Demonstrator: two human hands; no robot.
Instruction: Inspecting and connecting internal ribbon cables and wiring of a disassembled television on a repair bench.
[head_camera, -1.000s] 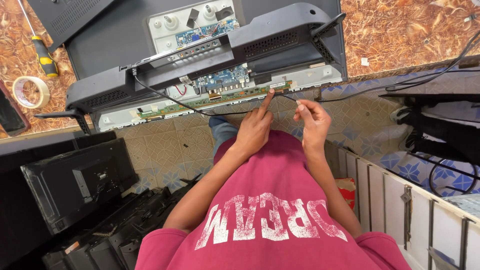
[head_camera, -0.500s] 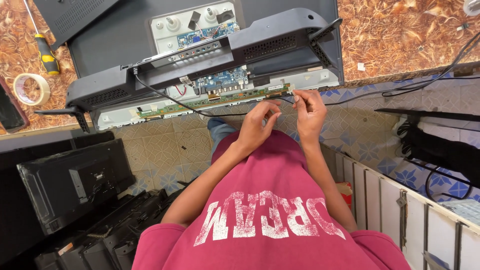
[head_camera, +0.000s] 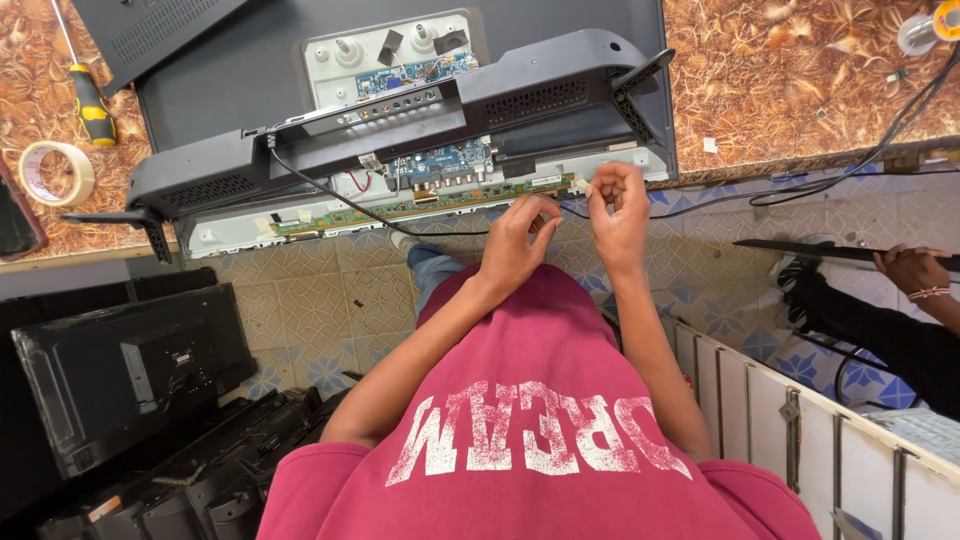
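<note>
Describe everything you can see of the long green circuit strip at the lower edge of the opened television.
The long green circuit strip is thin and narrow. It lies along the lower edge of the television, whose dark back cover is lifted above it. A black cable crosses it. The right hand pinches near its right end; the left hand hovers close.

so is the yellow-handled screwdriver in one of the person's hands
No, the screwdriver lies on the patterned worktop far to the left, beside the tape roll, away from both hands.

Bright, even daylight; sharp focus, wide-angle edge distortion.
</note>
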